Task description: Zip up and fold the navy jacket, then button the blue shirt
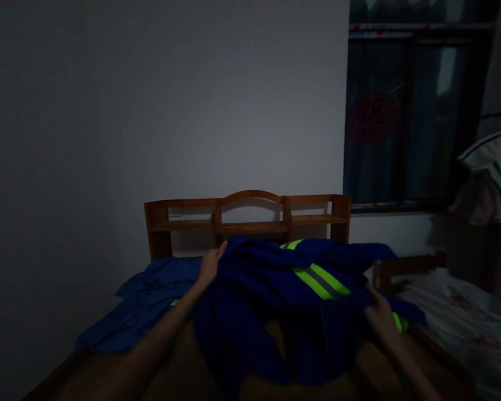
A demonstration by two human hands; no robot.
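A dark blue work jacket (267,295) with yellow-green and grey reflective stripes hangs between my two hands, above the wooden bed. My left hand (211,266) is closed on the cloth at its upper left; the thumb points up and the other fingers are hidden. At the right side, my right hand (378,306) grips the same jacket, slightly smeared by motion. The lower part of the jacket droops in loose folds. Left of it, a second blue garment (150,289) lies flat on the bed, with a small bit of yellow-green showing.
Behind the jacket stands a wooden headboard (250,227) with open shelves, against a pale wall. A dark window (384,122) is at the upper right. Pale clothing (499,167) hangs at the right edge, above a light patterned cloth or sheet (467,317). The room is dim.
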